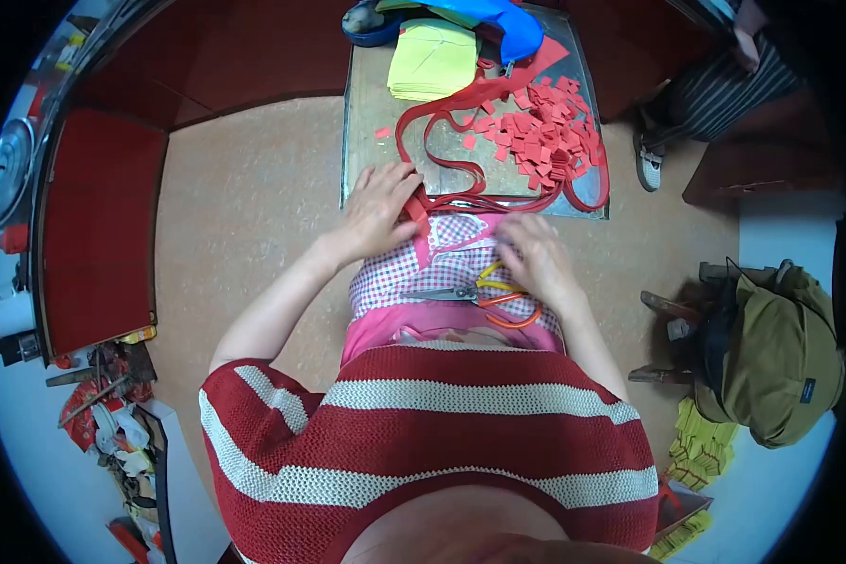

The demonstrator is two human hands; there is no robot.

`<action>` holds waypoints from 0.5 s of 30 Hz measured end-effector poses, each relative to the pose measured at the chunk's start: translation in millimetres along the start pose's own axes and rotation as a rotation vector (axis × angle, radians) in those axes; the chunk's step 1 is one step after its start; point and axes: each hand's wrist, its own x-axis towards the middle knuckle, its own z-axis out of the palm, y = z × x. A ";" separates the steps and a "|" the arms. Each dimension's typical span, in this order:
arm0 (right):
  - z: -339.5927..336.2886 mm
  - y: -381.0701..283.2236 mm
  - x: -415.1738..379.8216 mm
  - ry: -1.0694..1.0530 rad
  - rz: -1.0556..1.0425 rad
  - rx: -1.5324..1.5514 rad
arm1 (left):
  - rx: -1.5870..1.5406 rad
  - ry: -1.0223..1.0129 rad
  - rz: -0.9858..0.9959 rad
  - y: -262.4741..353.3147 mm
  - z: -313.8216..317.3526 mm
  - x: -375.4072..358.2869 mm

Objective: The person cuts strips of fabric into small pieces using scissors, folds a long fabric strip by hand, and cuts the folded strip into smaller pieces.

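My left hand (pixel 378 214) lies at the near left edge of the low table, its fingers pressed around a flat piece of red strip (pixel 417 214). Over the lap, my right hand (pixel 534 249) is bent with its fingertips near the apron's edge; what lies under them is hidden. Scissors (pixel 509 305) with yellow and orange handles rest on the checked pink apron (pixel 385 282), just below my right hand. Long red strips (pixel 456 167) loop across the table from my left hand. Many small red squares (pixel 550 136) are heaped on the table's right side.
A yellow stack (pixel 432 58) and a blue cloth (pixel 522 36) lie at the table's (pixel 367 113) far end. Another person's leg and shoe (pixel 649 164) are at the upper right. A bag (pixel 780 357) sits on a stool at the right; yellow bundles (pixel 700 446) lie below it.
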 end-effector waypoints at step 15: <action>43.4 -1.4 60.0 0.155 -0.110 -0.207 | 0.064 0.171 0.031 -12.2 32.8 1.0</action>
